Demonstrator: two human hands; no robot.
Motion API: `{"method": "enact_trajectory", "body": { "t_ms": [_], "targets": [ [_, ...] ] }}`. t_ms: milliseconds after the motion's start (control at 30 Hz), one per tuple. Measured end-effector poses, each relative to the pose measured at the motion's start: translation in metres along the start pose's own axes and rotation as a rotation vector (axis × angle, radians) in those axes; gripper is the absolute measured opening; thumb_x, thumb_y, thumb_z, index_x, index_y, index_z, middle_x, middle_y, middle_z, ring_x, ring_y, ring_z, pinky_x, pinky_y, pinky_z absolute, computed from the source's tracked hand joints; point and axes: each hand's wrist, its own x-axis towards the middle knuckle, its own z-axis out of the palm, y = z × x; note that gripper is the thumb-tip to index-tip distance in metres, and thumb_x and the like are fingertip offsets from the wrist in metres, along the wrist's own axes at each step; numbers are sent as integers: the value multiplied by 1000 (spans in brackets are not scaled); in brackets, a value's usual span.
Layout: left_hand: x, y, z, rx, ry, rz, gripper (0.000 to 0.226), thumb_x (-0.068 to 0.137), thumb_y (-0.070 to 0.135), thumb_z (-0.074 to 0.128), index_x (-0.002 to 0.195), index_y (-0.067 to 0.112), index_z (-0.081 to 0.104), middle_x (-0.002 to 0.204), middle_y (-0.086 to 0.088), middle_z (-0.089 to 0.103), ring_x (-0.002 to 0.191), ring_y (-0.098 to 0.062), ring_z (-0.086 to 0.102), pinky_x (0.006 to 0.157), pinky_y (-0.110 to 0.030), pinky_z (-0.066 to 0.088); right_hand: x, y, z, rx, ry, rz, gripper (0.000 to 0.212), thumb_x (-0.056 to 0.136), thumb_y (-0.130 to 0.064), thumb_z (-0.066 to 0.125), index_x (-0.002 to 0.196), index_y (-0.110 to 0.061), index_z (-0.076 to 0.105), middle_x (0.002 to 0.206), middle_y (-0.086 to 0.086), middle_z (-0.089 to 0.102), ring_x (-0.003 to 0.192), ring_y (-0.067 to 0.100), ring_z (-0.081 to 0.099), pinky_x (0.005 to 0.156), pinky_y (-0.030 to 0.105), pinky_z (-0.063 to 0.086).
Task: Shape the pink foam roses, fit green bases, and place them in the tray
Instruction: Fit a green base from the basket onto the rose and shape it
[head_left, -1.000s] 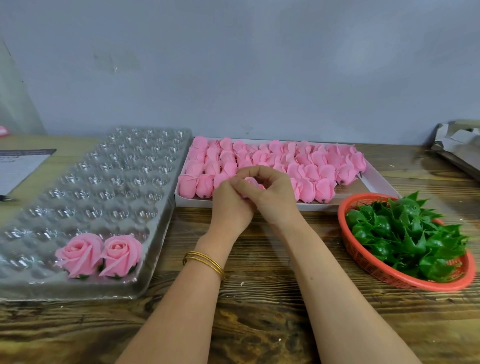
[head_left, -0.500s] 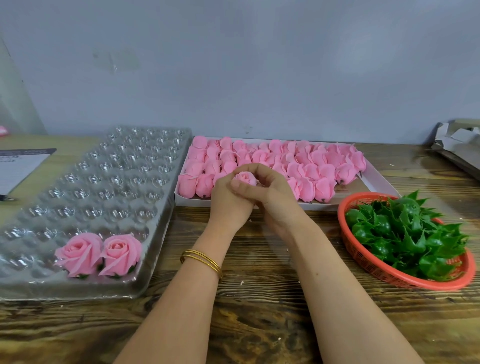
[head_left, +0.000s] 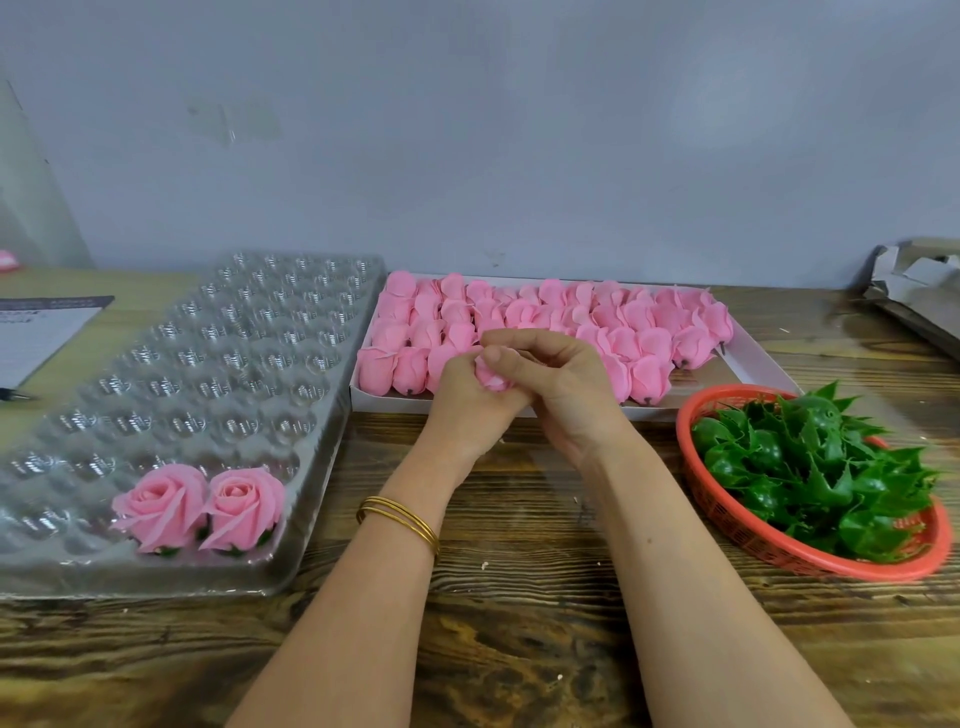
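Both hands, left hand (head_left: 467, 405) and right hand (head_left: 561, 384), curl around one pink rose (head_left: 491, 375), just in front of the white box (head_left: 748, 358). Foam judged light, soft, crushable; hold low at base, petals free.

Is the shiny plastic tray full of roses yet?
No, nearly empty. The clear tray holds only one opened rose beside another in its near row; the other cups in view are bare.
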Motion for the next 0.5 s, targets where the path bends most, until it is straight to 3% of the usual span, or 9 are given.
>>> {"method": "enact_trajectory", "body": {
  "t_ms": [67,233,367,500],
  "targets": [
    [0,-1,-1,-10,-3,-12,42,84,3,63,68,40,71,53,16,60,47,3,53,45,-9,38,1,1,-1,-25,-4,-9,16,69,-7,82,78,-20,80,91,6,76,94,18,70,81,29,54],
    [1,-2,0,-1,7,-28,22,76,11,62,78,31,72,58,12,64,51,2,56,46,-12,40,0,1,-1,-48,-6,-13,20,72,-2,80,83,-19,80,92,8,76,94,19,70,80,29,55],
    [2,-1,2,12,44,-22,28,68,17,61,72,42,73,63,14,69,57,3,62,48,-11,43,-1,3,1,-103,5,-13,23,74,1,79,87,-19,78,91,1,77,93,13,71,78,23,54],
    [3,-4,2,42,64,7,42,80,7,60,69,45,71,64,18,69,60,5,65,48,-11,45,-2,4,3,-163,2,-8,26,76,1,78,96,-17,76,94,-4,77,94,8,70,78,20,55]
  ]
}}
